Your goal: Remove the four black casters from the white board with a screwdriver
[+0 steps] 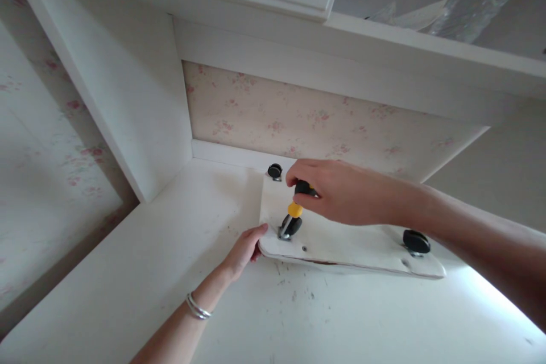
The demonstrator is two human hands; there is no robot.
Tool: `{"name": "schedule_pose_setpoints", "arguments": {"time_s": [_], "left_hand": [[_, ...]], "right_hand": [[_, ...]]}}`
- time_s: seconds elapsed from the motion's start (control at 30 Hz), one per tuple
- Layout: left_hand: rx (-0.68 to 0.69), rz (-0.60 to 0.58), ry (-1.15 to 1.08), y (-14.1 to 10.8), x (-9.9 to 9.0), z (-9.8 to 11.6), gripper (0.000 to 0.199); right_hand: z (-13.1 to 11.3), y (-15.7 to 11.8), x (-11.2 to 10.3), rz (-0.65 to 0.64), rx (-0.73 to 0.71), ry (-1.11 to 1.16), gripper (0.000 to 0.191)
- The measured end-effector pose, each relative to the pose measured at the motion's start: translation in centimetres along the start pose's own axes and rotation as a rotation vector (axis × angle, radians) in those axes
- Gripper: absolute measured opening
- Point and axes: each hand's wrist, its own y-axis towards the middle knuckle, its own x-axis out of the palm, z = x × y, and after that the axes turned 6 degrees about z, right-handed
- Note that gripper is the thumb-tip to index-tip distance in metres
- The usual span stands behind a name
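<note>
Both hands grip, the right hand a screwdriver at a caster, the left hand the white board at eight o'clock

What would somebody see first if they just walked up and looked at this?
Probably the yellow-and-black screwdriver in the right hand, its tip down at a black caster wheel on a white board. Next, the left hand gripping the board's near left corner, with silvery bangles on that wrist. Behind them, pink flowers dot the wallpaper.
</note>
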Motion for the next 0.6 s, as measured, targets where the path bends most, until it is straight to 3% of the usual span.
{"name": "schedule_pose_setpoints", "arguments": {"time_s": [0.1, 0.23, 0.4, 0.6], "left_hand": [[0.001, 0.002, 0.001, -0.1, 0.0, 0.1, 0.048], [-0.004, 0.01, 0.007, -0.1, 0.1, 0.2, 0.048], [-0.007, 0.009, 0.005, 0.1, 0.0, -0.2, 0.05], [0.011, 0.006, 0.008, 0.1, 0.0, -0.2, 0.048]], "right_hand": [[-0.1, -0.4, -0.2, -0.036, -0.084, 0.066, 0.022], [-0.4, -0.4, 0.2, 0.052, 0.053, -0.129, 0.032], [-0.4, -1.3, 0.0, 0.004, -0.009, -0.051, 0.019], [-0.4, -4.3, 1.7, 0.132, 0.085, -0.218, 0.031]]}}
